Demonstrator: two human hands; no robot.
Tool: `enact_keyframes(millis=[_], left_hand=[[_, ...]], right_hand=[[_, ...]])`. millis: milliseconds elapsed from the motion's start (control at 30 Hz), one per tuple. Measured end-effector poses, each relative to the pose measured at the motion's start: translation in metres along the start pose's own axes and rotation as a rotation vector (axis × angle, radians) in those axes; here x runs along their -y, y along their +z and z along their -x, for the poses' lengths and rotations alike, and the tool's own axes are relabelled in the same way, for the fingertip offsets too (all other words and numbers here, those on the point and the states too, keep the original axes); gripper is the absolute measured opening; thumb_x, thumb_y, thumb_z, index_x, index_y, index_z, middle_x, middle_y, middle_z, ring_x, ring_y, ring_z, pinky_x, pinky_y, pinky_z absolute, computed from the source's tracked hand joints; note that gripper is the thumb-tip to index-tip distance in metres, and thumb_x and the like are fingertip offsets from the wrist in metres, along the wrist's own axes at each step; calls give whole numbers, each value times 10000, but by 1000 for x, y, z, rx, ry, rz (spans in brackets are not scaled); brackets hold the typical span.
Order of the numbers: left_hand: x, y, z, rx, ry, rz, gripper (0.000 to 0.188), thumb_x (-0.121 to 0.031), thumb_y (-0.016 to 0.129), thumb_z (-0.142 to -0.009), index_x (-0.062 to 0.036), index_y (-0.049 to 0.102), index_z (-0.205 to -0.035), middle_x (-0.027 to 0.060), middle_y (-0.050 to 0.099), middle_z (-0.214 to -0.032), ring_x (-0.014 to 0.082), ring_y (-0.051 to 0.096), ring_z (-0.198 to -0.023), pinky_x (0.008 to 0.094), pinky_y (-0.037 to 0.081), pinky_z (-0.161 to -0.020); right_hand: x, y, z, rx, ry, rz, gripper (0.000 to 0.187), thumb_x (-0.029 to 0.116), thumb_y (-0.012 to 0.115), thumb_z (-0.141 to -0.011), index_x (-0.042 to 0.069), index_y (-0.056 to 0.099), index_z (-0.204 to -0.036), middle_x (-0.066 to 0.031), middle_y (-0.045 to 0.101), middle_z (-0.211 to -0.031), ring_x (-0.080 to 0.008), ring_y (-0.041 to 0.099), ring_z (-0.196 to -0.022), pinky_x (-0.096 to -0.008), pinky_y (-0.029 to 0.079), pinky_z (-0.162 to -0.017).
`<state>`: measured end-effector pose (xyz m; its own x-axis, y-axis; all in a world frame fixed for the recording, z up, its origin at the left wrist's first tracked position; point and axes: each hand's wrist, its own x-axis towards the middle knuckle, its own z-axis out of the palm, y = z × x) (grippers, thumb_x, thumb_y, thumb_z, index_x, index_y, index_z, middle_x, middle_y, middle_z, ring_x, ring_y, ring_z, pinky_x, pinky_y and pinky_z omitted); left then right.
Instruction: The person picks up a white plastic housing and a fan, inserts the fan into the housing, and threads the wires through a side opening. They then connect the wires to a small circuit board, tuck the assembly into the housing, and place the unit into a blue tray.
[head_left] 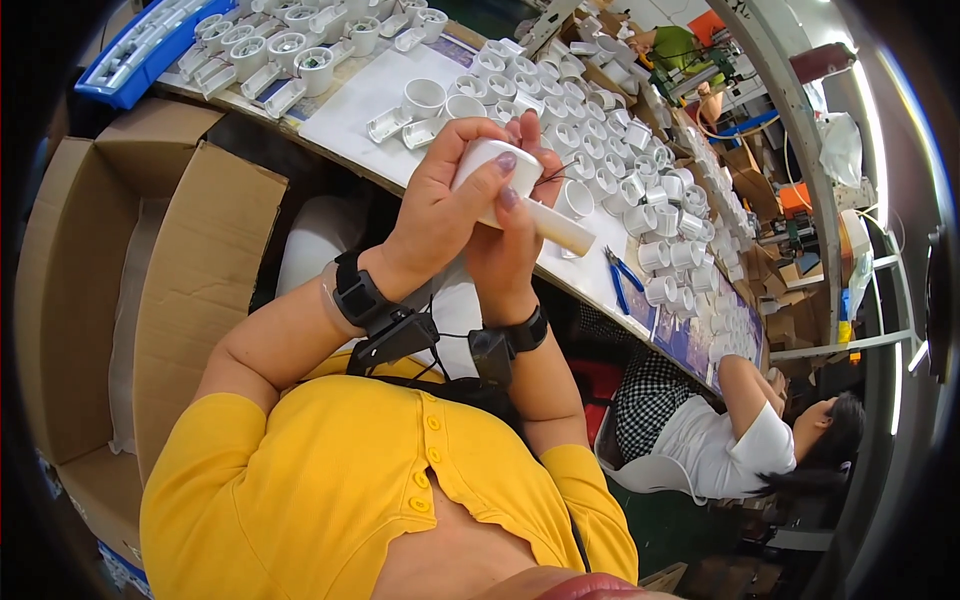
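Note:
Above the table's near edge, a white cylindrical lamp housing (527, 180) is held between both my hands. A flat white bar (565, 232) sticks out from it to the lower right, and thin dark wires (551, 177) come out at its right side. My left hand (428, 205) wraps round the housing from the left, thumb across the front. My right hand (503, 250) grips it from the right and below, its thumb near the base of the bar and its fingers partly hidden behind. Just beyond stand white cups (424, 96) with bars attached.
Many similar white housings (655, 215) cover the table (350, 125) to the right. Blue-handled pliers (622, 275) lie at its near edge. A blue tray (125, 85) with white parts sits far left, above an open cardboard box (200, 290). A co-worker (700, 440) sits at right.

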<state>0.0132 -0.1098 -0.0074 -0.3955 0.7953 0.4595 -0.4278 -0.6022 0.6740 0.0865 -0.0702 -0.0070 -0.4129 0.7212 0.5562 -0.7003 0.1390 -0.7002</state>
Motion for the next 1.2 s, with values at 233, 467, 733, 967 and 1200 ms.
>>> enact_keyframes(millis=[233,467,733,967,1200], left_hand=[[-7,-4,-4,143,160,-273,525,-103,739,-774,-64,467,-1222,77,534,-1164,191,523,-1104,323,437,-943],[-26,-18,-12,163,385,-1053,651,-77,767,-693,-52,445,-1258,119,542,-1193,277,523,-1128,351,425,-973],[-22,-1,-8,135,464,-766,627,-68,727,-723,-37,435,-1277,136,537,-1202,280,521,-1140,357,420,-977],[-17,17,-10,22,310,-163,334,-182,457,-932,-10,464,-1218,155,515,-1234,232,502,-1155,353,375,-1018],[-7,10,-19,-62,384,-364,164,-79,427,-906,-11,547,-995,135,586,-1042,237,561,-951,333,440,-869]], right_hand=[[20,-11,-12,-4,216,-314,611,403,569,-882,130,331,-1374,-140,298,-1480,-265,331,-1341,-435,283,-1107],[20,-39,-30,-125,-73,225,729,437,605,-847,69,308,-1402,-157,357,-1434,-278,395,-1295,-422,335,-1068],[27,-14,-12,74,-139,510,548,200,573,-847,46,354,-1326,-116,447,-1308,-229,437,-1222,-377,367,-1033],[19,12,-5,-41,-67,24,413,189,520,-886,61,406,-1262,-99,471,-1264,-238,456,-1192,-380,369,-1036],[5,11,-4,-109,-155,33,304,143,464,-919,73,432,-1213,-90,451,-1264,-220,442,-1183,-374,347,-1052]])
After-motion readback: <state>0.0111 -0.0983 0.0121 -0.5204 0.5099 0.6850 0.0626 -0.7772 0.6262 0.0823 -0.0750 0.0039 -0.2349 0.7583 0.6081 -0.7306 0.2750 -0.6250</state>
